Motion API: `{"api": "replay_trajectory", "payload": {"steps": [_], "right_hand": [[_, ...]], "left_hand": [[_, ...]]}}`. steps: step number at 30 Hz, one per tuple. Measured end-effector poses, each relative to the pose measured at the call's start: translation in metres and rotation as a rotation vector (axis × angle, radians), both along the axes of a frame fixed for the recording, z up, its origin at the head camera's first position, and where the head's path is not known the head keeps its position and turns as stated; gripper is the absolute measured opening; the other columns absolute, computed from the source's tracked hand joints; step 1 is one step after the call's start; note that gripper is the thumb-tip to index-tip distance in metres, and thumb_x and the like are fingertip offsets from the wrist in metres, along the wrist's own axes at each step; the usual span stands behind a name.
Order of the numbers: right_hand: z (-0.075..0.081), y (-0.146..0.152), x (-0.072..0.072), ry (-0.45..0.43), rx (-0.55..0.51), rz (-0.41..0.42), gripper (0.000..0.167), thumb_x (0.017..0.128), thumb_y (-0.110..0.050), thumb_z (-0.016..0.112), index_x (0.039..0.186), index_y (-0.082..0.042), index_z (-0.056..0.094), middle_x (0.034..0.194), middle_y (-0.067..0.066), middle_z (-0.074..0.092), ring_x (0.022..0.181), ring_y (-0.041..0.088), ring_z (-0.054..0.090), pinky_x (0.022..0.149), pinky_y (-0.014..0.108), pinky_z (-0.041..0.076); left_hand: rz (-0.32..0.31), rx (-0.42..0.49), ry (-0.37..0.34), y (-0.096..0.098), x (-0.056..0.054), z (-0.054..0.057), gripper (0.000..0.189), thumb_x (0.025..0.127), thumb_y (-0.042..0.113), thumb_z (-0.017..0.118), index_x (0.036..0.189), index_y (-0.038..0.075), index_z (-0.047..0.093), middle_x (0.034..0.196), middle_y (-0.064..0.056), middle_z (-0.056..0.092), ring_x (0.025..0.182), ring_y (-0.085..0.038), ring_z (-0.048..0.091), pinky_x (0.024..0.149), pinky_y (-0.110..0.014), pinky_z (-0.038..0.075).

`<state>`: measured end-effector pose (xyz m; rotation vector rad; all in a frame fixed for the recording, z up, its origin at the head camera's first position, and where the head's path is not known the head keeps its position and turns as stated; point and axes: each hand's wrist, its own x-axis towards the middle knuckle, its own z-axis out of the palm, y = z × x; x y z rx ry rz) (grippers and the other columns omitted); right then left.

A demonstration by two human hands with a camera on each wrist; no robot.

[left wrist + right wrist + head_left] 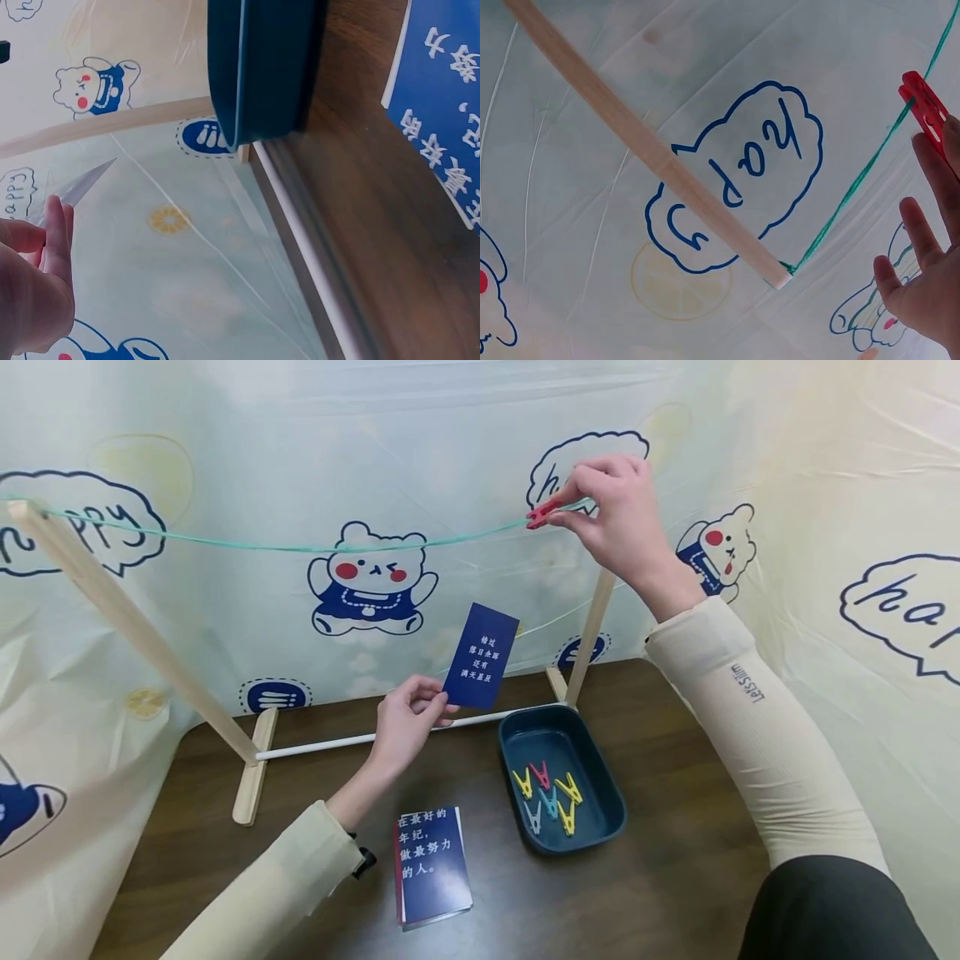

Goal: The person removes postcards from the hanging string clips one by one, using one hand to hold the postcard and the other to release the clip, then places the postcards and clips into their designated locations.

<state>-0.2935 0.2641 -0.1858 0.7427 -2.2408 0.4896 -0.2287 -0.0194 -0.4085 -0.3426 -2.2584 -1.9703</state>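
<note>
Between thumb and fingers my left hand (408,720) pinches a dark blue card (482,656) with white writing, tilted and below the string. In the left wrist view that card (82,187) shows nearly edge-on beyond the left fingers. Higher up at the right, my right hand (618,514) pinches a red clothespin (542,514) by its handle ends. The green string (285,545) runs at the clothespin's nose; in the right wrist view the red clothespin (922,105) overlaps the string (855,187). No card is in the clothespin.
A wooden frame with a left post (135,627), a right post (592,635) and a white crossbar (315,746) carries the string. On the brown table (300,893) are a stack of blue cards (435,885) and a dark teal tray (611,827) with several clothespins. A printed curtain (247,460) hangs behind.
</note>
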Motion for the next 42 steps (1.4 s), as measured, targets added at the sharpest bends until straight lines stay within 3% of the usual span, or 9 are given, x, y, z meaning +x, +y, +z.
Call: {"api": "replay_trajectory", "payload": {"steps": [4, 11, 13, 17, 21, 24, 31, 36, 42], "right_hand": [[-0.006, 0.001, 0.001, 0.08, -0.012, 0.005, 0.024, 0.095, -0.022, 0.078, 0.104, 0.0, 0.074, 0.112, 0.016, 0.072, 0.12, 0.032, 0.056, 0.115, 0.04, 0.026], [-0.017, 0.002, 0.006, 0.258, -0.013, 0.051, 0.025, 0.096, -0.022, 0.076, 0.109, -0.001, 0.075, 0.106, 0.017, 0.076, 0.124, 0.035, 0.058, 0.115, 0.044, 0.03], [-0.02, 0.003, 0.007, 0.311, -0.009, 0.059, 0.024, 0.097, -0.022, 0.075, 0.107, 0.0, 0.075, 0.104, 0.016, 0.076, 0.123, 0.035, 0.059, 0.114, 0.045, 0.031], [-0.027, 0.003, 0.01, 0.406, -0.03, 0.097, 0.019, 0.095, -0.018, 0.077, 0.103, -0.001, 0.076, 0.101, 0.015, 0.078, 0.12, 0.034, 0.061, 0.111, 0.045, 0.034], [-0.033, 0.004, 0.011, 0.458, -0.049, 0.121, 0.018, 0.093, -0.016, 0.08, 0.105, -0.002, 0.078, 0.102, 0.014, 0.078, 0.118, 0.033, 0.062, 0.107, 0.046, 0.036], [-0.038, 0.005, 0.012, 0.45, -0.052, 0.116, 0.02, 0.092, -0.016, 0.081, 0.106, -0.002, 0.077, 0.102, 0.015, 0.078, 0.118, 0.034, 0.063, 0.109, 0.047, 0.036], [-0.054, 0.01, 0.015, 0.361, -0.034, 0.109, 0.024, 0.089, -0.014, 0.084, 0.109, -0.001, 0.077, 0.105, 0.016, 0.077, 0.119, 0.034, 0.063, 0.106, 0.048, 0.038], [-0.07, 0.016, 0.02, 0.296, 0.039, 0.099, 0.029, 0.094, -0.02, 0.08, 0.115, -0.001, 0.076, 0.11, 0.016, 0.076, 0.12, 0.035, 0.062, 0.104, 0.05, 0.039], [-0.089, 0.019, 0.025, 0.206, 0.022, 0.104, 0.034, 0.092, -0.02, 0.082, 0.12, -0.002, 0.075, 0.115, 0.016, 0.076, 0.121, 0.034, 0.06, 0.106, 0.05, 0.039]], "left_hand": [[0.012, 0.015, -0.006, -0.005, 0.004, -0.004, 0.014, 0.101, 0.001, 0.064, 0.113, -0.006, 0.065, 0.101, -0.026, 0.074, 0.093, -0.039, 0.077, 0.072, -0.033, 0.064], [0.028, 0.021, -0.026, -0.013, 0.009, -0.008, 0.014, 0.101, 0.001, 0.064, 0.114, -0.007, 0.064, 0.104, -0.03, 0.072, 0.082, -0.012, 0.077, 0.07, -0.03, 0.063], [0.032, 0.02, -0.03, -0.014, 0.01, -0.008, 0.015, 0.101, 0.001, 0.064, 0.114, -0.007, 0.064, 0.104, -0.028, 0.073, 0.084, -0.016, 0.078, 0.071, -0.03, 0.063], [0.037, 0.019, -0.035, -0.017, 0.013, -0.008, 0.015, 0.101, 0.001, 0.065, 0.114, -0.007, 0.064, 0.104, -0.027, 0.073, 0.093, -0.035, 0.078, 0.071, -0.031, 0.063], [0.043, 0.026, -0.04, -0.018, 0.017, -0.009, 0.015, 0.101, 0.001, 0.065, 0.114, -0.007, 0.064, 0.104, -0.028, 0.073, 0.092, -0.034, 0.078, 0.071, -0.031, 0.063], [0.044, 0.022, -0.049, -0.019, 0.019, -0.01, 0.015, 0.101, 0.002, 0.065, 0.115, -0.006, 0.064, 0.105, -0.027, 0.073, 0.088, -0.026, 0.078, 0.071, -0.031, 0.063], [0.041, 0.016, -0.067, -0.024, 0.024, -0.011, 0.018, 0.102, 0.005, 0.066, 0.117, -0.005, 0.064, 0.107, -0.027, 0.072, 0.094, -0.035, 0.077, 0.075, -0.03, 0.063], [0.028, 0.031, -0.091, -0.028, 0.03, -0.014, 0.019, 0.102, 0.006, 0.066, 0.118, -0.005, 0.062, 0.107, -0.027, 0.07, 0.093, -0.03, 0.078, 0.077, -0.03, 0.062], [0.009, 0.078, -0.104, -0.032, 0.039, -0.02, 0.018, 0.102, 0.004, 0.065, 0.117, -0.006, 0.061, 0.104, -0.029, 0.066, 0.091, -0.027, 0.078, 0.077, -0.032, 0.063]]}}
